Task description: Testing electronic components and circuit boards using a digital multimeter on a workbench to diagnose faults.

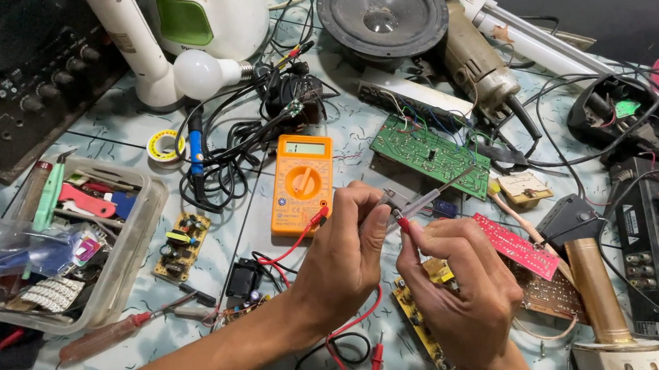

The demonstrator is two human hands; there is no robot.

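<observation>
From the head camera, both hands meet just right of the orange multimeter [302, 183], which lies flat on the pale patterned table [120, 128] with its dial facing up. The left hand [345, 253] is curled nearly closed, its fingertips pinching something small at the top of the hand, too small to make out; a red test lead [297, 241] runs from the multimeter's lower edge under this hand. The right hand [466, 288] is likewise drawn together, thumb and forefinger pinching a slim screwdriver [430, 198] with a clear handle and red end, its metal shaft slanting up and away to the right of the multimeter. The two sets of fingertips are touching or nearly so. The screwdriver's tip points toward the green circuit board [430, 152], which lies up and right of the multimeter. Below the right hand, a yellowish circuit board [421, 329] shows partly. Left of the multimeter sit tangled black cables [230, 153] and, farther left and lower, a clear plastic box [132, 251] of small tools
</observation>
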